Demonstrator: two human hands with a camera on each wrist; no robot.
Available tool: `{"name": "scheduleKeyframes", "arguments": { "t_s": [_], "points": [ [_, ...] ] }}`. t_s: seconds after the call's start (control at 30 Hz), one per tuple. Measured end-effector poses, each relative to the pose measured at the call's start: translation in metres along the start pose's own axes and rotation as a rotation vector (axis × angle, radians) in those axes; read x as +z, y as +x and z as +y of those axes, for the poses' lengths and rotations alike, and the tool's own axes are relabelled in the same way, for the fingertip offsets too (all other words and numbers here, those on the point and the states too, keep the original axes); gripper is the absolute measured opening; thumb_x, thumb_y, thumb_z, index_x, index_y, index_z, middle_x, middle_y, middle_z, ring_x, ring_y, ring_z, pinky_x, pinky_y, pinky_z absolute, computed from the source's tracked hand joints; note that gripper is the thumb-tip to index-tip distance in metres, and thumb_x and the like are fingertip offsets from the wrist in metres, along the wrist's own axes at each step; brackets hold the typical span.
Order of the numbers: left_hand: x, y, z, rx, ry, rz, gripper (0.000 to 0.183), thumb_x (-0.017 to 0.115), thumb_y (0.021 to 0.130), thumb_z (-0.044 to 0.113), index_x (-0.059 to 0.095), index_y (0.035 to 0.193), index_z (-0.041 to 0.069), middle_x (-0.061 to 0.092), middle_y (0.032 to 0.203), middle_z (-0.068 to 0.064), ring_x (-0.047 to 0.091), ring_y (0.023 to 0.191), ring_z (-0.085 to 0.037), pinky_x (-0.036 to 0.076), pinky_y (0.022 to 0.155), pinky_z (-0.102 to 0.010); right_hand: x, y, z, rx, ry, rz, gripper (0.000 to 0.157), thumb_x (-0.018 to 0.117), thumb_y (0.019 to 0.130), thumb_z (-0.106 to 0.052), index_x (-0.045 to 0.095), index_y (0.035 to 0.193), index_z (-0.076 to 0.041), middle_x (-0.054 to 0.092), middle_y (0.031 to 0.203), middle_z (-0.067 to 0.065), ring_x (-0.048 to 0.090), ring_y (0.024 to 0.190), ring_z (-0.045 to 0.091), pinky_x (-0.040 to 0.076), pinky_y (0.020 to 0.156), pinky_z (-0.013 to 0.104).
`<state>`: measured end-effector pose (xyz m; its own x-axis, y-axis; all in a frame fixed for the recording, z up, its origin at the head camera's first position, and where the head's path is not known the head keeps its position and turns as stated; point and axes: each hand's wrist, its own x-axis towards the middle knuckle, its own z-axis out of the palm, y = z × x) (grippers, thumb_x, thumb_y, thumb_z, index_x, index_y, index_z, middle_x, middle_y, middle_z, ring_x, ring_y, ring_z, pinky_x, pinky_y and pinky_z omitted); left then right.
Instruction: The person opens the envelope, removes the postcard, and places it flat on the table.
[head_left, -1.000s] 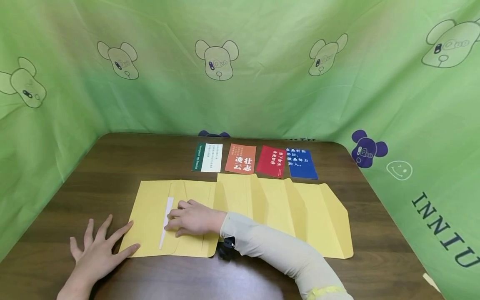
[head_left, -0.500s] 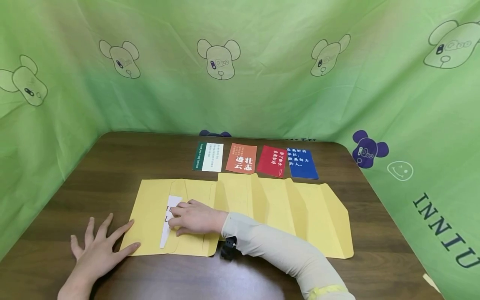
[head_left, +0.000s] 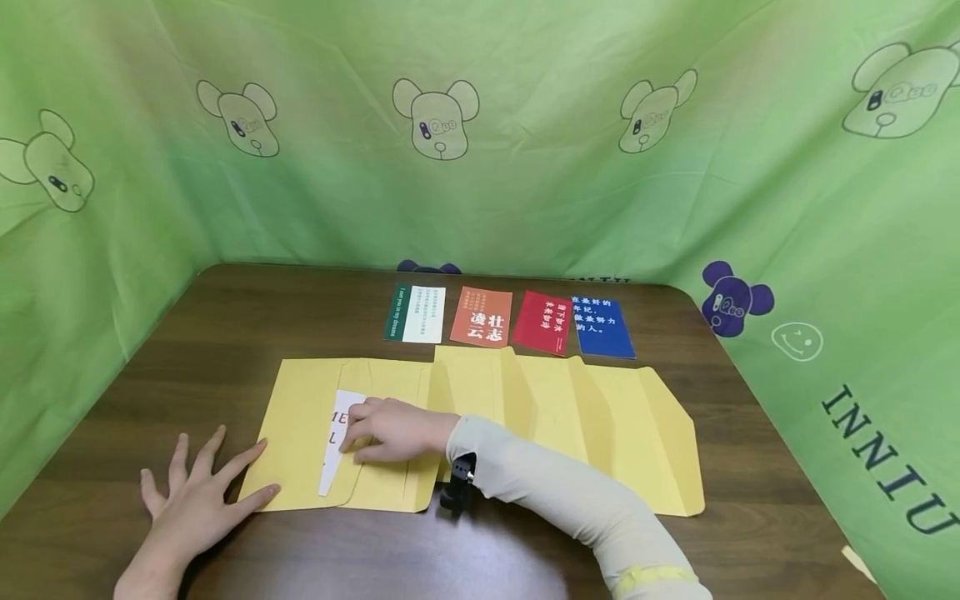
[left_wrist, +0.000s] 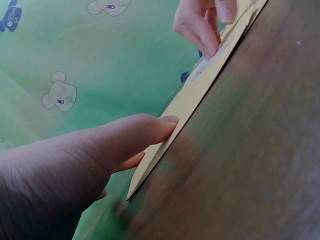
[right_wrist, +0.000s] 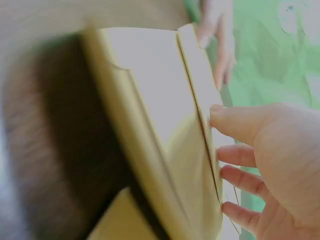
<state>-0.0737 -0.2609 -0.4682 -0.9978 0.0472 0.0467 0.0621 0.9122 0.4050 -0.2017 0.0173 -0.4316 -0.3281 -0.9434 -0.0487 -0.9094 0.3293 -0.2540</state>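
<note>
A white card (head_left: 335, 440) with printed letters shows as a tapering strip in the mouth of the leftmost yellow envelope (head_left: 300, 433). My right hand (head_left: 393, 431) reaches over the envelope from the right, fingers bent, and holds the card's exposed edge. In the right wrist view the thumb and fingers of this hand (right_wrist: 260, 160) meet the paper edge; the exact grip is partly hidden. My left hand (head_left: 197, 504) lies with fingers spread, thumb and index finger resting on the envelope's left edge. Its thumb (left_wrist: 160, 129) presses the paper in the left wrist view.
More yellow envelopes (head_left: 630, 433) overlap to the right, flaps unfolded. Behind them lie a green-and-white card (head_left: 415, 314), an orange card (head_left: 482, 317), a red card (head_left: 542, 322) and a blue card (head_left: 604, 328). Green cloth (head_left: 480, 208) surrounds the brown table (head_left: 210, 333).
More of the white card shows than a second ago, and its letters have come into sight. My right hand has shifted slightly right and its wrist has turned a little. The left hand stays put.
</note>
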Motion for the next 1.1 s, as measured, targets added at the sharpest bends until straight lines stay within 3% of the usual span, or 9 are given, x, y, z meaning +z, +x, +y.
{"name": "scheduleKeyframes", "arguments": {
  "t_s": [0.1,0.37,0.57,0.7,0.87,0.97,1.1],
  "points": [
    [0.0,0.0,-0.001,-0.003,0.0,-0.004,0.072,0.063,0.087,0.064,0.052,0.143,0.021,0.021,0.156,-0.028,-0.013,0.144,-0.055,-0.019,0.094,-0.081,-0.003,0.004,0.003,0.02,0.084,0.018,0.02,0.065,0.098,-0.023,0.076,0.113,-0.017,0.057,0.096,-0.006,0.046,0.089,0.006,0.036,0.083,0.014],
    [-0.001,0.001,-0.001,-0.013,0.009,-0.024,0.073,0.062,0.087,0.066,0.051,0.145,0.023,0.02,0.156,-0.028,-0.013,0.143,-0.056,-0.018,0.093,-0.082,-0.007,0.016,0.001,0.102,0.178,0.09,0.014,0.067,0.097,-0.017,0.079,0.104,-0.014,0.066,0.092,-0.005,0.053,0.086,0.003,0.035,0.09,0.015],
    [-0.002,0.001,-0.001,-0.014,0.009,-0.031,0.074,0.061,0.087,0.066,0.05,0.146,0.023,0.019,0.157,-0.028,-0.014,0.143,-0.056,-0.018,0.093,-0.082,0.0,0.026,0.002,0.162,0.126,0.138,0.011,0.073,0.092,-0.019,0.077,0.101,-0.015,0.056,0.076,-0.011,0.047,0.074,0.001,0.031,0.084,0.016],
    [-0.001,0.0,-0.001,-0.013,0.007,-0.029,0.073,0.061,0.087,0.066,0.05,0.146,0.023,0.019,0.157,-0.028,-0.014,0.143,-0.055,-0.019,0.093,-0.081,0.002,0.029,-0.001,0.267,0.104,0.147,0.025,0.078,0.088,-0.026,0.074,0.109,-0.013,0.059,0.084,-0.006,0.046,0.081,0.006,0.031,0.082,0.017],
    [-0.001,0.0,-0.001,-0.008,0.006,-0.025,0.073,0.061,0.088,0.065,0.05,0.146,0.023,0.018,0.157,-0.028,-0.015,0.143,-0.054,-0.02,0.093,-0.081,0.0,0.03,-0.006,0.449,0.073,0.142,0.06,0.083,0.081,-0.038,0.065,0.128,-0.005,0.057,0.111,0.004,0.042,0.095,0.015,0.035,0.084,0.019],
    [-0.001,0.0,-0.001,-0.008,0.004,-0.027,0.073,0.061,0.088,0.065,0.05,0.146,0.022,0.019,0.157,-0.028,-0.015,0.143,-0.055,-0.02,0.093,-0.081,-0.001,0.029,-0.006,0.513,0.013,0.135,0.061,0.084,0.077,-0.047,0.068,0.116,-0.003,0.052,0.107,0.004,0.04,0.091,0.015,0.036,0.079,0.019],
    [-0.001,-0.001,-0.001,-0.009,0.003,-0.028,0.073,0.062,0.088,0.065,0.05,0.146,0.022,0.02,0.156,-0.028,-0.015,0.143,-0.055,-0.019,0.093,-0.081,-0.002,0.027,-0.005,0.526,-0.065,0.132,0.057,0.082,0.075,-0.056,0.068,0.097,-0.005,0.049,0.098,0.002,0.037,0.086,0.015,0.035,0.073,0.02]
  ]
}}
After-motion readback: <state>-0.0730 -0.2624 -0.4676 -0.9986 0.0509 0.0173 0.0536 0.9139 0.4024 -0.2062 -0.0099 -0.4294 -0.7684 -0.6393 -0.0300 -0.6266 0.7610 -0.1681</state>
